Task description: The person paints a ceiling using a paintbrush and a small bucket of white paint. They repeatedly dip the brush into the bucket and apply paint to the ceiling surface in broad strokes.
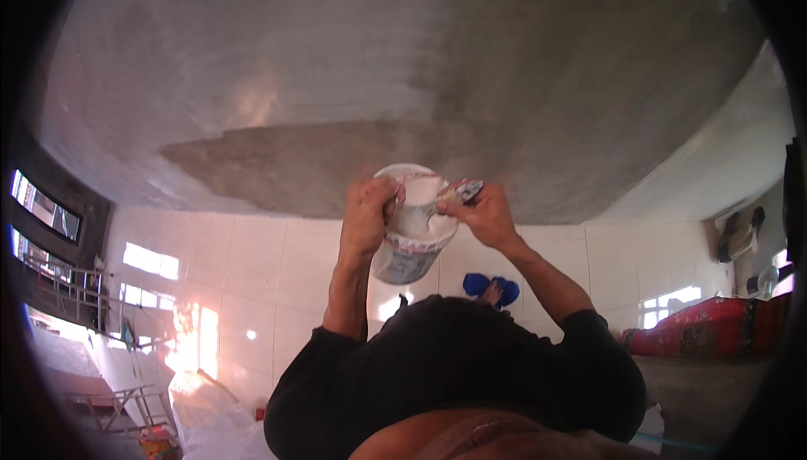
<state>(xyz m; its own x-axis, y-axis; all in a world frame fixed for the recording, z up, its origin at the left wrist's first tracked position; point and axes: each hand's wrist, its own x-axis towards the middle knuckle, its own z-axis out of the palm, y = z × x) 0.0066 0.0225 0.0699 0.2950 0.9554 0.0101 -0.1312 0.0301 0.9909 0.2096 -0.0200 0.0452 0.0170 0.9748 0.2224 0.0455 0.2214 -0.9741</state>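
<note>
My left hand [367,212] grips the rim of a small white bucket [409,250] holding white paste, tilted in front of a grey plastered wall [403,56]. My right hand [481,212] holds a flat putty knife [461,192] whose blade dips into the bucket's paste. Both forearms rise from my black sleeves at the lower middle. A blue sandal on a foot [492,289] shows below the bucket.
White glossy floor tiles [252,267] spread below the wall. A red patterned cloth [714,325] lies at the right. A white sack [210,418] and a metal frame [118,405] sit at the lower left, with a railing [67,292] and window beyond.
</note>
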